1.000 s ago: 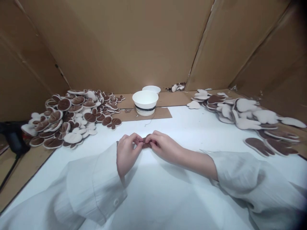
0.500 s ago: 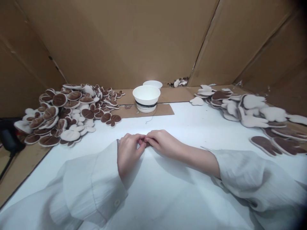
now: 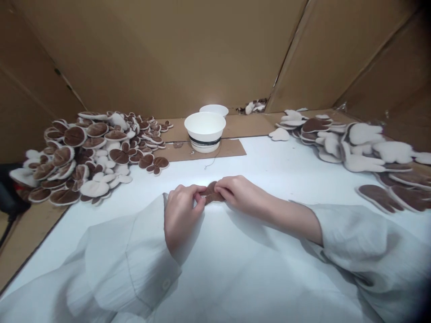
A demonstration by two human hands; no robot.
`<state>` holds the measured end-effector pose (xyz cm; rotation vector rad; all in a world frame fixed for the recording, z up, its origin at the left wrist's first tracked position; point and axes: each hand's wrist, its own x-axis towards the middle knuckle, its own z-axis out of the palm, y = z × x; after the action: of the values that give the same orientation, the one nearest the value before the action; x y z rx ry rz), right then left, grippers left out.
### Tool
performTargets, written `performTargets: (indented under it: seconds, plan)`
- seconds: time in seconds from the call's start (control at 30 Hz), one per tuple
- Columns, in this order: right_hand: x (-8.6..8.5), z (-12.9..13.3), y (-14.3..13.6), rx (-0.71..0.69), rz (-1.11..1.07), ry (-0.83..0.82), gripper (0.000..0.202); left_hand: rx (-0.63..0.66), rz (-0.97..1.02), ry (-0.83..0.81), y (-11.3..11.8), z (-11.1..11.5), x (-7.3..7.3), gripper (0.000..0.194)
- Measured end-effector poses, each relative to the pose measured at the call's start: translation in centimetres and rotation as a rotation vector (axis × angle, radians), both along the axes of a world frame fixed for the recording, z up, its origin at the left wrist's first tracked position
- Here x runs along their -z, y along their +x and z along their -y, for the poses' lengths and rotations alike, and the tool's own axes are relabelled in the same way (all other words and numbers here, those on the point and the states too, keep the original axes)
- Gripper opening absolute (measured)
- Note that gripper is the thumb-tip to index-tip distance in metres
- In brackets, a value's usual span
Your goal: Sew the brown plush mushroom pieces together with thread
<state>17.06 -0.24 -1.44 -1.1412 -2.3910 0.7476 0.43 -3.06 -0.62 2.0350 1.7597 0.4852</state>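
Note:
A small brown plush fabric piece (image 3: pixel 212 194) with a pale edge is held between my two hands, low over the white tabletop. My left hand (image 3: pixel 183 208) pinches its left end between thumb and fingers. At its right side, my right hand (image 3: pixel 240 195) grips it, thumb and fingertips closed. The fingers cover both ends, so its full outline is hidden. Beyond my hands, a white paper bowl (image 3: pixel 205 122) with black thread around it stands on a cardboard strip, a loose thread end trailing from it.
On the left lies a heap of brown-and-white plush pieces (image 3: pixel 96 157). Flatter white and brown pieces (image 3: pixel 363 148) are piled on the right. A second white bowl (image 3: pixel 214 109) stands behind the first. Cardboard walls (image 3: pixel 168 54) enclose the table, and a black object (image 3: pixel 11 195) sits at the left edge.
My right hand has shifted slightly right, away from my left, and more of the brown plush piece shows between them. The whole view has tilted and shifted a little.

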Motion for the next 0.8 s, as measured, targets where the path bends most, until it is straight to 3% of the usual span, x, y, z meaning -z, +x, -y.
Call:
performTargets:
  seconds: [0.5,0.8]
  plan:
    - [0.1,0.9,-1.8,0.021,-0.002,-0.015,0.028,0.004,0.064,-0.003,0.0,-0.1,0.1,0.019]
    - [-0.5,0.5,-0.3,0.047,0.078,-0.003,0.026,0.010,0.057,0.012,0.1,0.1,0.4,0.021]
